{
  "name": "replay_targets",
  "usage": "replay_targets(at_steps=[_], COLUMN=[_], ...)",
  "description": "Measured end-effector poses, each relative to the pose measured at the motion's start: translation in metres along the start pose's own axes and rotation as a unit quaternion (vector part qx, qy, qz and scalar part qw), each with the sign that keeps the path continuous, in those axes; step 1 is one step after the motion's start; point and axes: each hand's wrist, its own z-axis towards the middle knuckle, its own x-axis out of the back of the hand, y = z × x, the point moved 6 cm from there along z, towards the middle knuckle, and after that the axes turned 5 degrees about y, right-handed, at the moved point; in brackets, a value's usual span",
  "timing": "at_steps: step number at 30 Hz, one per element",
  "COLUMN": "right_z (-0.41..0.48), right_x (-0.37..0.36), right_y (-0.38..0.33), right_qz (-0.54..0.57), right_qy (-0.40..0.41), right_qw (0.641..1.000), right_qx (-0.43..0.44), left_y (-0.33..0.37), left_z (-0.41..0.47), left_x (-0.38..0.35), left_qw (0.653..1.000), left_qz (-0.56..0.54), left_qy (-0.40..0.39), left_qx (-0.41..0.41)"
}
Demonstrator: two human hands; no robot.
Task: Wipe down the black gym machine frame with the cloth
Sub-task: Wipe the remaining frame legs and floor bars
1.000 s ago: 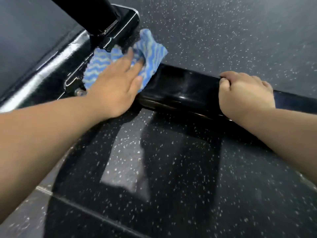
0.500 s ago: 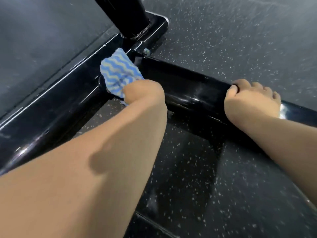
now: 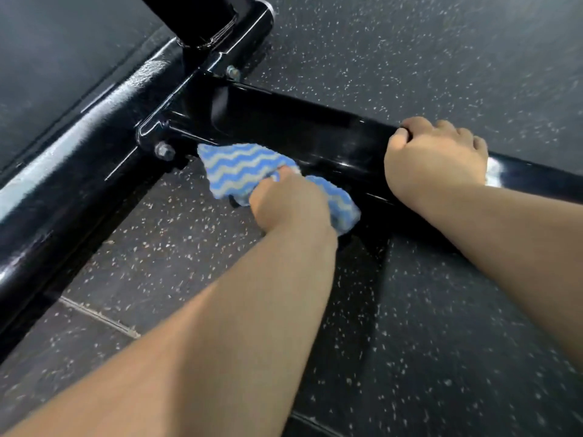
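Cloth [image 3: 239, 168] bunched in left hand [image 3: 290, 203], pressed to the near side of the frame [image 3: 299, 134] beside its corner joint.
Left fingers are hidden under knuckles and cloth; right hand [image 3: 435, 156] grips the frame's top, fingertips out of sight. Upright post [image 3: 189, 17] is cut off at the top edge.

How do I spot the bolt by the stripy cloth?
Find the long black frame rail on the left, where the crossbar joins it. The bolt sits on that joint's near side, just left of the blue wavy cloth; the other bolt is on the far side.
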Motion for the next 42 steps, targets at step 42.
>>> replay_targets(at_steps=[42], right_z=[-0.02], right_x=[0.019], right_y=[-0.005], right_qz=[0.226], right_qy=[0.101], right_qw=[0.961], right_qx=[0.126], left_y=[0.083], left_z=[0.009], left_x=[-0.043], left_qw=[0.928], left_qz=[0.041], left_qy=[-0.242], left_qx=[-0.282])
